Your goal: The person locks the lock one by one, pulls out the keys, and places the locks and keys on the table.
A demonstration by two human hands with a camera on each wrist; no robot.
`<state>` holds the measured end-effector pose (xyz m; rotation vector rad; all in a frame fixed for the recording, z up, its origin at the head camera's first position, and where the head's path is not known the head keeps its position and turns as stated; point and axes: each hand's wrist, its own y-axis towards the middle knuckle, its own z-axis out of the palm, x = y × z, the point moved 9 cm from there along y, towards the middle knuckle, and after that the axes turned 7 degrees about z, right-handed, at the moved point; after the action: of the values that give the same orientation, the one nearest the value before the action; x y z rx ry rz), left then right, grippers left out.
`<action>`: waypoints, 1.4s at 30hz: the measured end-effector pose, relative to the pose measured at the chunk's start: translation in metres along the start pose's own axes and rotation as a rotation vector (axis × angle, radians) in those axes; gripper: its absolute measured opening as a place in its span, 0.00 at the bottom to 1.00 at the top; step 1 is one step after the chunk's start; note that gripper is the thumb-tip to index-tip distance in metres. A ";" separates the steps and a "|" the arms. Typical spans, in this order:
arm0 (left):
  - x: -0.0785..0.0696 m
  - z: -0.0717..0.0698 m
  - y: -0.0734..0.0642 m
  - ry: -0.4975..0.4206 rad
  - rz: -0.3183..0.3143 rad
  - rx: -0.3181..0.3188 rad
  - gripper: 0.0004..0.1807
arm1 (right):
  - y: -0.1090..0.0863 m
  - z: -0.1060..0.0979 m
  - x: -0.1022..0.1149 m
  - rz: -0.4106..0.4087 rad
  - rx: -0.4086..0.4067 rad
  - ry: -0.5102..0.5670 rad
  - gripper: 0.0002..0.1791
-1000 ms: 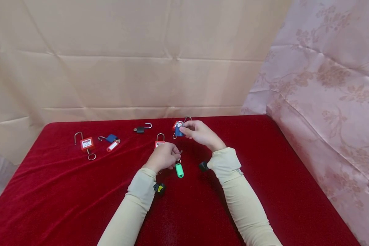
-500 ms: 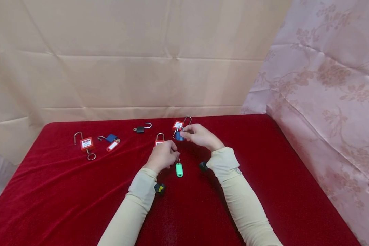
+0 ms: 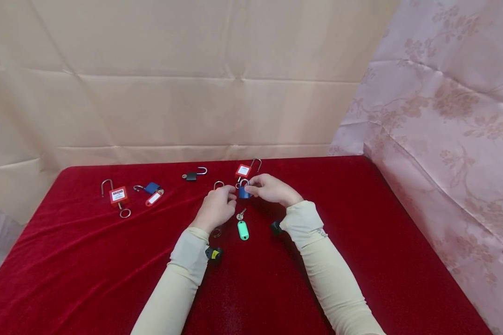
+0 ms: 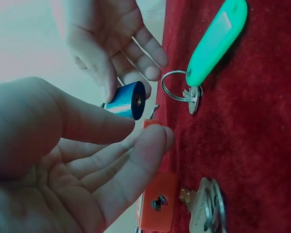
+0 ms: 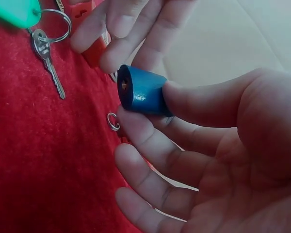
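Observation:
My right hand (image 3: pixel 273 189) pinches a blue padlock (image 3: pixel 244 192) between thumb and fingers, its shackle upward and closed-looking. The keyhole end of the padlock (image 5: pixel 124 85) shows in the right wrist view. Just left of it is my left hand (image 3: pixel 215 208), thumb and fingers apart, holding nothing. On the cloth below the hands lies a key (image 3: pixel 241 215), ringed to a green tag (image 3: pixel 243 230). A red padlock (image 4: pixel 156 206) lies beyond my left hand, which mostly hides it in the head view; its keyhole is bare, and a ringed key (image 4: pixel 199 208) lies beside it.
Behind the blue padlock lies a red padlock (image 3: pixel 243 170) with an open shackle. Farther left are a black padlock (image 3: pixel 191 177), a blue padlock (image 3: pixel 152 188) with a red-rimmed tag (image 3: pixel 154 198), and another red padlock (image 3: pixel 118 195). Red cloth (image 3: pixel 360 242) covers the table.
My left hand has let go of the green-tagged key, which now lies on the cloth, and moved up toward the padlock. My right hand has brought the blue padlock slightly nearer.

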<state>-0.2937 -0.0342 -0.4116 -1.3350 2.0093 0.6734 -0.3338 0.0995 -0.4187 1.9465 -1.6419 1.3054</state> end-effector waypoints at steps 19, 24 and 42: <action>0.000 0.005 0.001 0.049 0.029 0.038 0.17 | 0.006 0.012 -0.005 0.000 0.023 -0.066 0.07; 0.000 0.005 0.000 0.064 0.031 0.047 0.16 | 0.007 0.013 -0.004 -0.013 0.000 -0.118 0.08; -0.001 0.004 -0.003 0.027 0.008 0.086 0.16 | 0.007 0.004 -0.006 0.001 -0.070 -0.189 0.15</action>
<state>-0.2901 -0.0322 -0.4136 -1.2926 2.0432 0.5690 -0.3380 0.0987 -0.4280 2.0815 -1.7492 1.0772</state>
